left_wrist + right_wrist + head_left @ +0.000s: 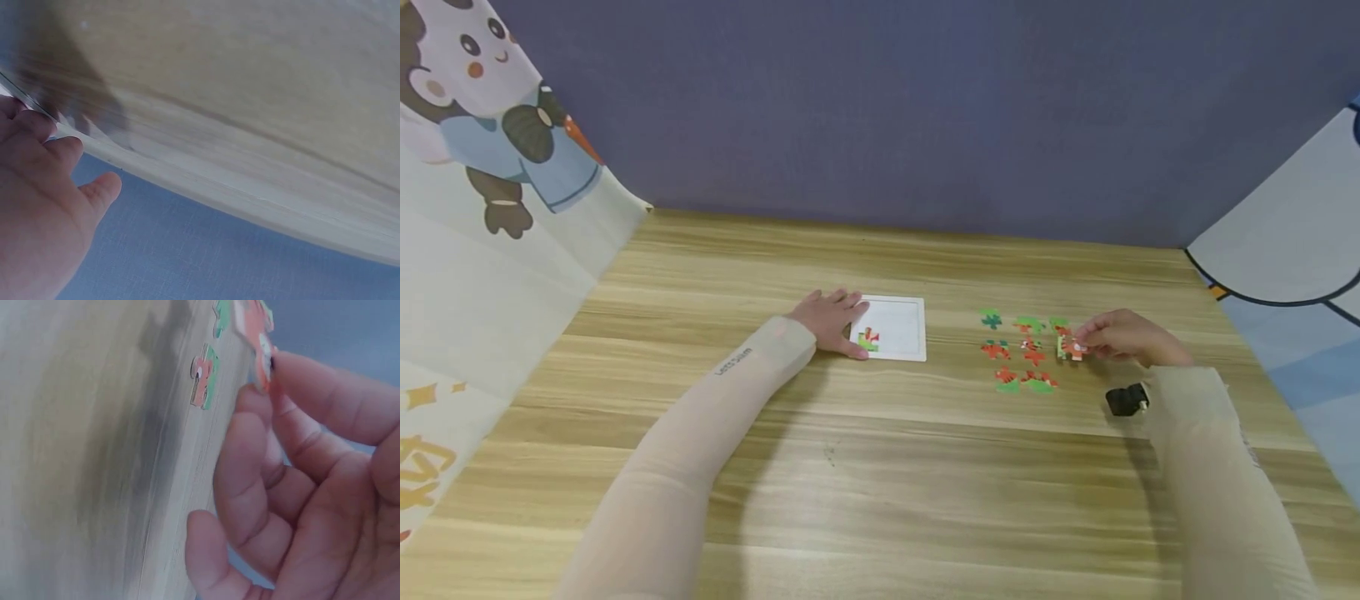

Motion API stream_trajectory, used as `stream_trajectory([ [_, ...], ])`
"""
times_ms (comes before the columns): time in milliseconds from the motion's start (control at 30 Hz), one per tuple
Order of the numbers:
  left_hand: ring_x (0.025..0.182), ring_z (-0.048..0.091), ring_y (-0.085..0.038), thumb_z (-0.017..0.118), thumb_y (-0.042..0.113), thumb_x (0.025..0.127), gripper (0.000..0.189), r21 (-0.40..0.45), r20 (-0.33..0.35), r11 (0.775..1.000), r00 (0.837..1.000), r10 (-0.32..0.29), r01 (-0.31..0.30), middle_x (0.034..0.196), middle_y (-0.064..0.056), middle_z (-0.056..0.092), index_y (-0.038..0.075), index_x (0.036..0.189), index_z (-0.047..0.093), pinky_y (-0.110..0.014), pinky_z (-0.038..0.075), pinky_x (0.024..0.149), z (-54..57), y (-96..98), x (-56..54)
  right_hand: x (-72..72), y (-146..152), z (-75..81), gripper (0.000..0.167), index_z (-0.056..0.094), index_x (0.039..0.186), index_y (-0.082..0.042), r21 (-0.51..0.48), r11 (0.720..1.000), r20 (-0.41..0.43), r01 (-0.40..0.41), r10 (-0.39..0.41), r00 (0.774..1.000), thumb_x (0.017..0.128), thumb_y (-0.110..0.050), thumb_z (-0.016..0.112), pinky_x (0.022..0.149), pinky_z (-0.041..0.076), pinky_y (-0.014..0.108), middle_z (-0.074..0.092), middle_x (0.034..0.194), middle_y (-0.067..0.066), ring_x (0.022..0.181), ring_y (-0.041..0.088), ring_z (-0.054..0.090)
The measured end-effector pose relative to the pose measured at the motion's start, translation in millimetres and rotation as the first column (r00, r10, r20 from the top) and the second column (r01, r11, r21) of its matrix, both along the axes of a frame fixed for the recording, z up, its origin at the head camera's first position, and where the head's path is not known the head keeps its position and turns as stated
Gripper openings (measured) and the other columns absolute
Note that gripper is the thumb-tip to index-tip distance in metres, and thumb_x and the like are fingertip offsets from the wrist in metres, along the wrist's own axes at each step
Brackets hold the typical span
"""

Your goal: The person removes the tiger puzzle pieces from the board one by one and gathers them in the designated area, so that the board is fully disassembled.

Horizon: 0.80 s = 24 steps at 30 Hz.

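With fingers spread, my left hand point(831, 321) rests over the left edge of a white puzzle tray point(901, 329). One green and red jigsaw piece point(868, 339) lies in the tray's near left corner, close to the thumb. To the right, my right hand point(1131, 336) pinches a red, white and green jigsaw piece point(254, 328) between thumb and fingertips, just over the table. Loose jigsaw pieces point(1033, 354) in red and green lie in rough rows left of that hand. In the left wrist view the left hand point(47, 194) shows its fingers at the tray's edge.
A small black object point(1126, 400) stands beside the right wrist. The wooden table point(865, 483) meets a dark blue partition point(887, 117) at the back. Printed cloths point(572, 242) hang at both sides.
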<state>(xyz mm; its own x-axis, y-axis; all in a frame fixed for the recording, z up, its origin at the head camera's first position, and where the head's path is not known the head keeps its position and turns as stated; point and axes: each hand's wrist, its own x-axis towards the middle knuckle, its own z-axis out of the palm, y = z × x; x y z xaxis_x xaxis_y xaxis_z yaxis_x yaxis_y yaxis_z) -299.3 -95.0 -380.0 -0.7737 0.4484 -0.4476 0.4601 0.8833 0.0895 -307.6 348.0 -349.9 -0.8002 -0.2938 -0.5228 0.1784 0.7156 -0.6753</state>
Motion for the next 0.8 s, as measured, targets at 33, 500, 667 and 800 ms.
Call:
stream_trajectory([
  [33, 0.146, 0.003, -0.029, 0.053, 0.068, 0.085, 0.099, 0.003, 0.005, 1.000, 1.000, -0.001, 0.001, 0.160, -0.008, 0.003, 0.012, 0.155, 0.011, -0.053, 0.005, 0.115, 1.1, 0.2, 0.9, 0.5, 0.3, -0.3, 0.017, 0.064, 0.102, 0.001, -0.003, 1.000, 0.009, 0.004, -0.004, 1.000, 0.096, -0.012, 0.054, 0.053, 0.040, 0.023, 0.059, 0.077, -0.006, 0.061, 0.007, 0.051],
  [500, 0.146, 0.002, -0.029, 0.055, 0.065, 0.085, 0.099, 0.024, 0.029, 1.000, 1.000, -0.012, 0.012, 0.160, -0.009, 0.001, 0.012, 0.155, 0.010, -0.053, 0.004, 0.115, 4.0, 0.5, 11.5, 16.3, 1.9, -0.9, 0.016, 0.067, 0.099, -0.003, 0.007, 1.000, 0.067, 0.021, -0.021, 0.998, 0.095, -0.011, 0.054, 0.050, 0.037, 0.022, 0.058, 0.073, -0.006, 0.057, 0.006, 0.048],
  [667, 0.146, 0.002, -0.029, 0.055, 0.065, 0.085, 0.099, 0.029, 0.031, 0.999, 0.999, -0.021, 0.020, 0.160, -0.008, 0.000, 0.012, 0.155, 0.010, -0.053, 0.003, 0.115, 3.7, 0.1, 15.2, 22.1, 2.4, -2.4, 0.013, 0.069, 0.095, -0.009, 0.010, 0.999, 0.081, 0.039, -0.040, 0.996, 0.094, -0.011, 0.056, 0.052, 0.039, 0.022, 0.060, 0.075, -0.009, 0.060, 0.005, 0.051],
  [800, 0.146, 0.001, -0.029, 0.055, 0.066, 0.085, 0.099, 0.028, 0.030, 0.999, 0.999, -0.030, 0.029, 0.160, -0.008, 0.000, 0.013, 0.155, 0.009, -0.053, 0.003, 0.115, 2.7, -0.8, 17.9, 26.5, 2.4, -4.7, 0.013, 0.070, 0.094, -0.011, 0.035, 0.998, 0.085, 0.046, -0.049, 0.995, 0.093, -0.011, 0.057, 0.054, 0.040, 0.024, 0.060, 0.076, -0.010, 0.063, 0.006, 0.053],
])
